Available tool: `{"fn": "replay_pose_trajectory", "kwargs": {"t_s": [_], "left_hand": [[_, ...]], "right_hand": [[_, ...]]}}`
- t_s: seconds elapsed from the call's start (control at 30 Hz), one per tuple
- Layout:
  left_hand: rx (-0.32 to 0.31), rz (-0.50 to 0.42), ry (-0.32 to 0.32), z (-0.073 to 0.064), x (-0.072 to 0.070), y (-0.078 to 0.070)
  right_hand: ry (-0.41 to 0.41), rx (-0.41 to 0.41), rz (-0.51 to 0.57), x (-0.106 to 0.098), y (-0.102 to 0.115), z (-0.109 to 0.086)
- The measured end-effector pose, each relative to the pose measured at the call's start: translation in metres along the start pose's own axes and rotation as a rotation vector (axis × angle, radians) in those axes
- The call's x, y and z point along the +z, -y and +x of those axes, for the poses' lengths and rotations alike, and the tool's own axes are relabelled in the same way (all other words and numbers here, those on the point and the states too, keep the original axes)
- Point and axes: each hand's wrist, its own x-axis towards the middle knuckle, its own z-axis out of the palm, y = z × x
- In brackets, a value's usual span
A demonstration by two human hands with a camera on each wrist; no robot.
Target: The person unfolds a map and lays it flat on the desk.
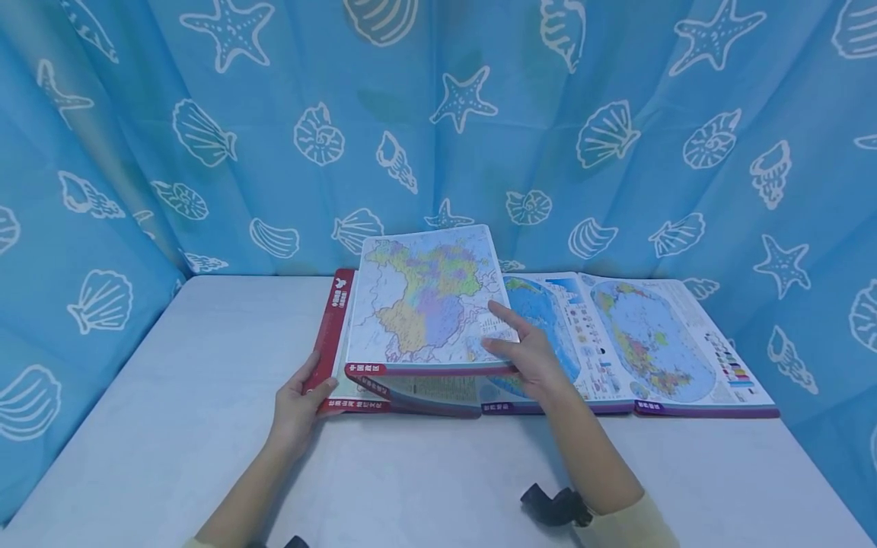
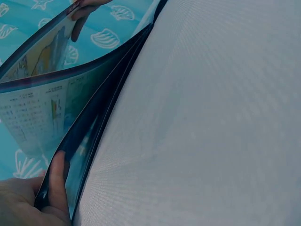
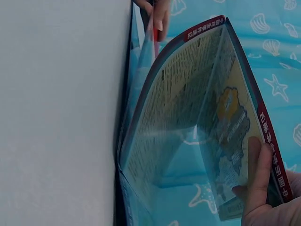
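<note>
A fold-out map (image 1: 651, 335) of several stiff, glossy panels lies across the white table. My left hand (image 1: 298, 399) grips the lower left corner of its red-edged end panel (image 1: 327, 342); in the left wrist view its fingers (image 2: 57, 183) pinch that panel's edge. My right hand (image 1: 534, 358) holds a panel with a coloured map of China (image 1: 432, 297) by its right side, raised and tilted above the rest. The right wrist view shows the thumb and fingers (image 3: 261, 174) on either face of it, with a text-printed panel (image 3: 169, 84) folding down from its far edge.
The white table (image 1: 411, 472) extends to the left and in front of the map. A blue curtain (image 1: 411, 91) with shell and starfish prints hangs behind the table and down both sides. A black wrist device (image 1: 553, 506) sits at the right sleeve.
</note>
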Motion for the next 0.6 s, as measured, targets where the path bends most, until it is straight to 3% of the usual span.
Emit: {"fn": "replay_pose_trajectory", "kwargs": {"t_s": [0.23, 0.6], "left_hand": [[0.014, 0.053, -0.012, 0.0, 0.0, 0.0], [0.0, 0.036, 0.004, -0.001, -0.001, 0.0]], "right_hand": [[0.005, -0.065, -0.041, -0.008, 0.007, -0.004], [0.002, -0.17, -0.126, -0.031, 0.023, -0.013]]}}
